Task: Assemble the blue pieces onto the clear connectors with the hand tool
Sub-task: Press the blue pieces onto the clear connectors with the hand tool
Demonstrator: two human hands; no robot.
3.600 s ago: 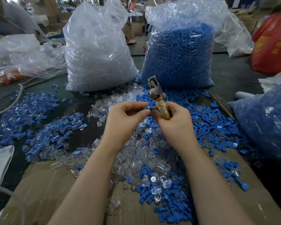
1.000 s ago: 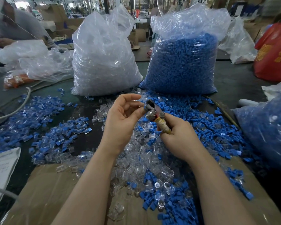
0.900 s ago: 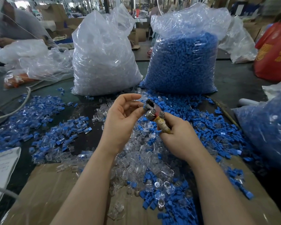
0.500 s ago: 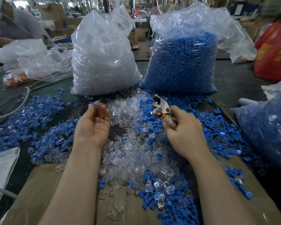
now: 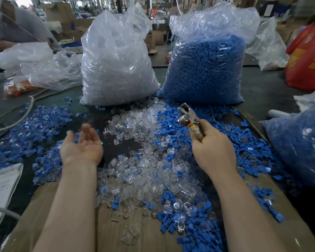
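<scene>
At the back of the dark table (image 5: 262,91), standing side by side and upright: a big plastic bag of clear connectors (image 5: 116,66) on the left, a big plastic bag of blue pieces (image 5: 207,70) on the right, their bases nearly touching. Farther off, crumpled clear bags (image 5: 36,64) to the left, a red bag (image 5: 309,57) at the right edge. Closer on the right, another bag of blue parts (image 5: 302,142) lying low. Spread under the near part of the heap, flat cardboard (image 5: 135,237). At the left edge, a white sheet of paper (image 5: 2,186) and a pale cable (image 5: 16,110) curving across the table.

Loose across the middle: clear connectors (image 5: 153,171) piled between the two forearms, blue pieces (image 5: 173,122) scattered thick to the right and in front of the blue bag, and a mixed pile of blue-and-clear parts (image 5: 25,131) off to the left.

Over that left pile, left hand (image 5: 81,147) palm up, fingers loose and spread, blurred at the tips, holding nothing. To the right, right hand (image 5: 214,148) clenched round the yellowish handle of the hand tool (image 5: 189,119), metal head pointing up and away above the blue pieces
</scene>
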